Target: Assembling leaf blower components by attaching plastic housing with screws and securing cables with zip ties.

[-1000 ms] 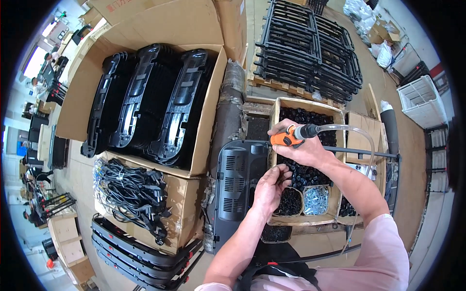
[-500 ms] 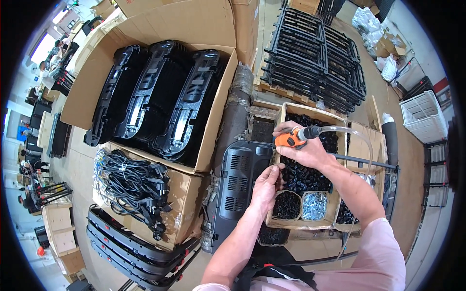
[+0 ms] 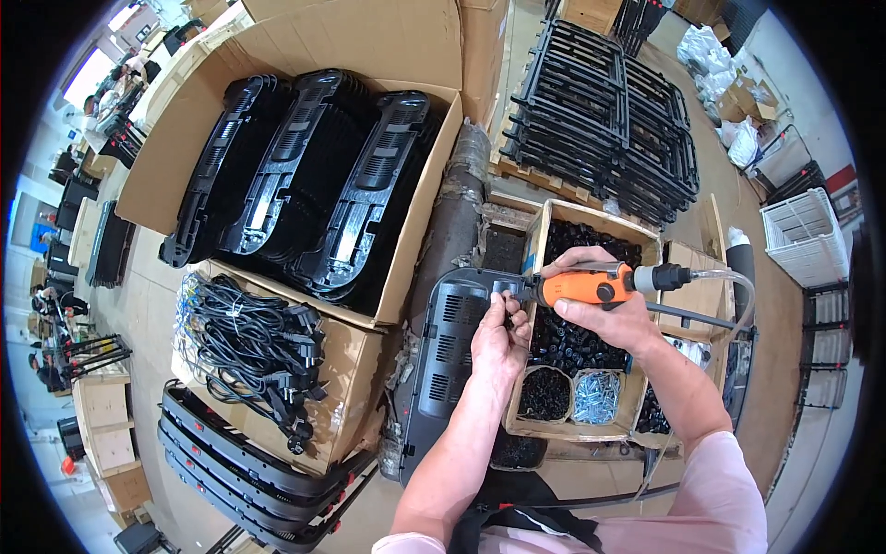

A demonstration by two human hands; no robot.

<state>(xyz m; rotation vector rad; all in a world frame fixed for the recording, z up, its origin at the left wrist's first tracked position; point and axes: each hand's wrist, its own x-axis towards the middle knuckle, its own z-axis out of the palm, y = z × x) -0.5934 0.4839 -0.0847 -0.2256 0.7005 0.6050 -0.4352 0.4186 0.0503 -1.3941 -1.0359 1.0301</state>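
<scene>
My right hand (image 3: 616, 321) grips an orange air screwdriver (image 3: 585, 287), held level with its tip pointing left. A clear hose (image 3: 741, 288) runs from its black rear end. My left hand (image 3: 499, 343) is closed, thumb and fingertips pinched together close to the screwdriver's tip; whatever small piece they hold is hidden. Both meet over the upper right part of a black vented plastic cover (image 3: 452, 337). Beneath my right hand stands a wooden box (image 3: 535, 427) with black plastic parts (image 3: 574, 346), black screws (image 3: 544, 392) and silver screws (image 3: 598, 395) in separate compartments.
A big carton (image 3: 429, 222) of black plastic covers stands at the far left. Bundled power cables (image 3: 249, 332) lie on another carton before it, with curved black panels (image 3: 258, 489) stacked nearer. Black metal frames (image 3: 609, 111) are piled on a pallet at the back right.
The screwdriver has turned from pointing partly away to lying level, tip leftward. My left hand has risen slightly to its tip, and my right hand has shifted a little right.
</scene>
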